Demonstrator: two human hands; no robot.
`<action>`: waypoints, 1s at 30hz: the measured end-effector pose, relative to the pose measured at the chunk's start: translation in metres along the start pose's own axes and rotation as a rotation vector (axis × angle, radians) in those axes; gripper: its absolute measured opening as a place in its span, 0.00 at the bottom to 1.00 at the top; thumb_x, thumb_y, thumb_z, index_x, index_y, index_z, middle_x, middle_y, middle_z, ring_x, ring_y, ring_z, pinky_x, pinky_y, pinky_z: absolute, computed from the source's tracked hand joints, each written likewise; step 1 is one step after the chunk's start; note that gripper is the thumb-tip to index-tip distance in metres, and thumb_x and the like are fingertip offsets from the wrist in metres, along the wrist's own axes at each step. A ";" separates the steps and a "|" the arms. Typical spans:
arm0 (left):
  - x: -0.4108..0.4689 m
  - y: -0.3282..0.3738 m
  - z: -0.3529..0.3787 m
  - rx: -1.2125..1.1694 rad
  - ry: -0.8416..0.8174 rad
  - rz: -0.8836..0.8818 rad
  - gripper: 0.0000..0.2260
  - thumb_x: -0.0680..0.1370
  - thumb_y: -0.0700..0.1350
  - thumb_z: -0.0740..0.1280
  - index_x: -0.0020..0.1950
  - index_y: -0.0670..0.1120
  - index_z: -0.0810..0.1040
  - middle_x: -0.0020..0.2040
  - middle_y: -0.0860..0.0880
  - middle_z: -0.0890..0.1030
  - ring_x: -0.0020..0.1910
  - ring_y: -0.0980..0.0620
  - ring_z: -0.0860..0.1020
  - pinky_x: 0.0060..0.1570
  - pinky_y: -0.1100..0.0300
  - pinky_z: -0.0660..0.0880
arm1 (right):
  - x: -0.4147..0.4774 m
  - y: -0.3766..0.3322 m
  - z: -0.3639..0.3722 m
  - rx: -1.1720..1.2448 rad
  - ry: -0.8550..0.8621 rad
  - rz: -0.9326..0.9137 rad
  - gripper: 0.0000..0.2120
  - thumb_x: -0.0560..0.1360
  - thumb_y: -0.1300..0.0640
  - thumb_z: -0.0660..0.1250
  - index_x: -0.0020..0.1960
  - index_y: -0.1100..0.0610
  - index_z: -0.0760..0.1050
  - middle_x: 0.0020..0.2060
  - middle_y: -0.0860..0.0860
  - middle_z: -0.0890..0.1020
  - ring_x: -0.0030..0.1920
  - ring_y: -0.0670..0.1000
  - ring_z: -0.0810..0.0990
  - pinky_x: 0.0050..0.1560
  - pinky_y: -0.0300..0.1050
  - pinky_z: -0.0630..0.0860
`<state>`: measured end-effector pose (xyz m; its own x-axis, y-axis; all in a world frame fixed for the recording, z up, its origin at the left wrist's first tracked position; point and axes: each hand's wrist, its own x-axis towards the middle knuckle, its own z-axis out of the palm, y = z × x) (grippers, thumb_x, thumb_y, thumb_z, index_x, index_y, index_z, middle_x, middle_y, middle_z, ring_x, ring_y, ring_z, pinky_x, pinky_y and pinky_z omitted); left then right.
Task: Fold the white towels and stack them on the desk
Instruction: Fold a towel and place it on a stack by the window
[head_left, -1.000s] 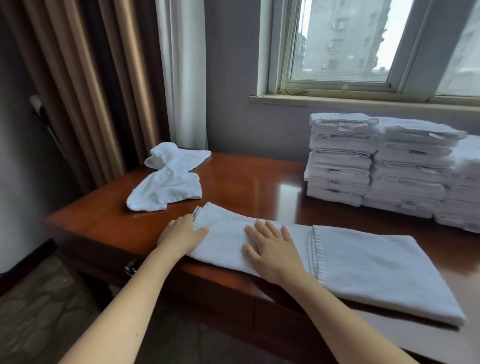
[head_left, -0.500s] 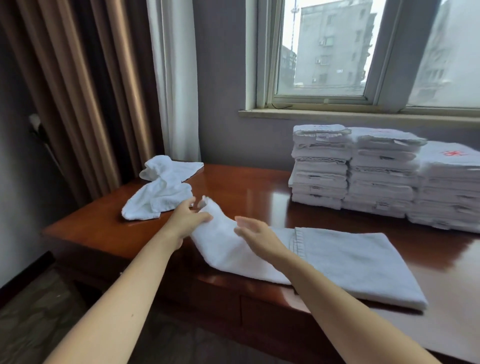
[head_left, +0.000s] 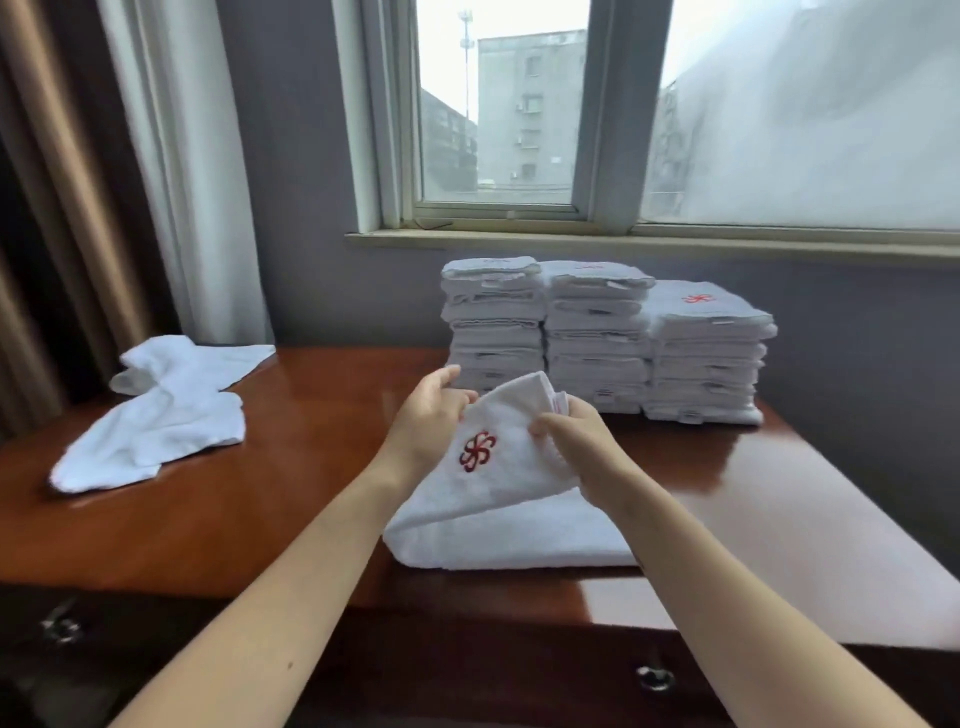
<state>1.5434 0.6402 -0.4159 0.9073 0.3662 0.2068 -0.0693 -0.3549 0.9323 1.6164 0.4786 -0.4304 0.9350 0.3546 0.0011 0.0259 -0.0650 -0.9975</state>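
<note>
A white towel (head_left: 498, 519) with a red flower emblem lies on the brown desk (head_left: 291, 488) near its front edge. Its left end is lifted and carried over the rest toward the right. My left hand (head_left: 428, 421) pinches the raised end's far corner. My right hand (head_left: 576, 441) grips the near corner of the same end. Three stacks of folded white towels (head_left: 597, 338) stand side by side at the back of the desk under the window. An unfolded white towel (head_left: 166, 415) lies crumpled at the desk's back left.
Brown and white curtains (head_left: 130, 182) hang at the left behind the desk. A window sill (head_left: 623, 244) runs above the stacks. Drawer knobs (head_left: 655, 677) show on the desk front below my arms.
Both hands went from lying flat on the towel's left end to gripping it, then lifted it and carried it rightward over the rest. The camera tilted up and right.
</note>
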 end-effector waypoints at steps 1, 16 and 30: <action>0.002 -0.005 0.012 0.043 -0.029 -0.007 0.20 0.82 0.44 0.58 0.75 0.49 0.66 0.65 0.49 0.78 0.61 0.54 0.76 0.63 0.55 0.72 | -0.001 0.004 -0.013 -0.016 0.020 0.001 0.09 0.70 0.69 0.60 0.43 0.56 0.74 0.35 0.50 0.79 0.33 0.48 0.79 0.30 0.38 0.74; 0.005 -0.058 0.094 0.960 -0.209 0.075 0.23 0.84 0.54 0.48 0.79 0.53 0.57 0.80 0.50 0.55 0.80 0.49 0.48 0.75 0.42 0.42 | 0.008 0.059 -0.082 -0.473 0.197 0.090 0.30 0.71 0.63 0.62 0.73 0.55 0.63 0.61 0.53 0.77 0.62 0.55 0.75 0.61 0.50 0.73; -0.001 -0.088 0.080 1.141 -0.194 0.088 0.31 0.78 0.69 0.43 0.79 0.60 0.50 0.81 0.52 0.49 0.80 0.51 0.46 0.75 0.40 0.41 | 0.030 0.088 -0.064 -1.066 -0.047 -0.139 0.26 0.81 0.46 0.52 0.78 0.49 0.58 0.78 0.46 0.60 0.78 0.46 0.51 0.77 0.54 0.47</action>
<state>1.5819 0.6019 -0.5217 0.9731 0.1988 0.1162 0.1894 -0.9780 0.0871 1.6696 0.4243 -0.5135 0.8862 0.4555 0.0843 0.4471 -0.7932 -0.4134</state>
